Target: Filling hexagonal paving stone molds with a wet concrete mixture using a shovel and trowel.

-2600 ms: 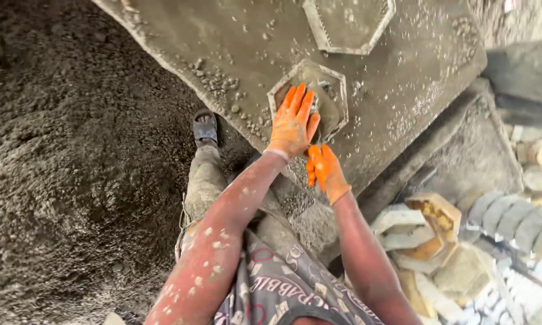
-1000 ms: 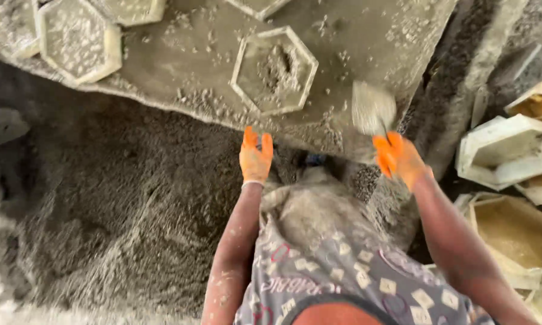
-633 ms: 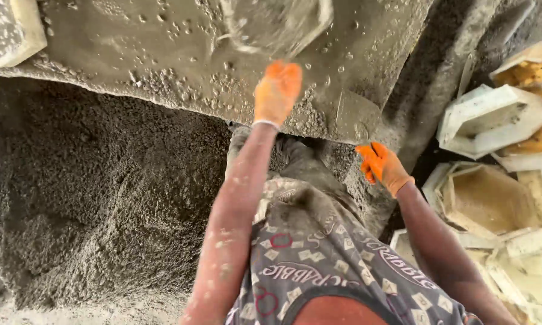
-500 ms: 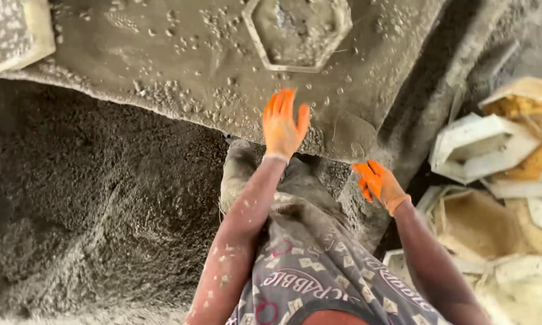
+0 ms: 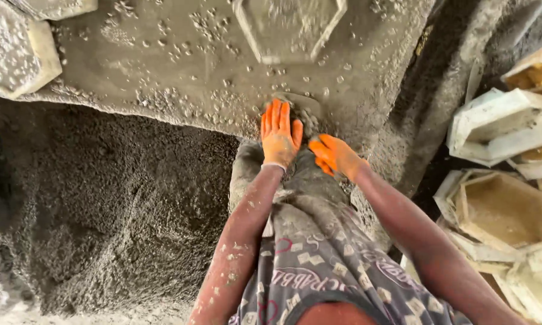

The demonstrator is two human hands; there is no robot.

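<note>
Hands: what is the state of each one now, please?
Left hand: open, flat on the wet concrete clump.
Right hand: partly curled beside the clump; grip cannot be told.

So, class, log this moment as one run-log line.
left hand: flat on wet concrete clump | right hand: beside clump at slab edge | hexagonal mould: filled | empty moulds: right
</note>
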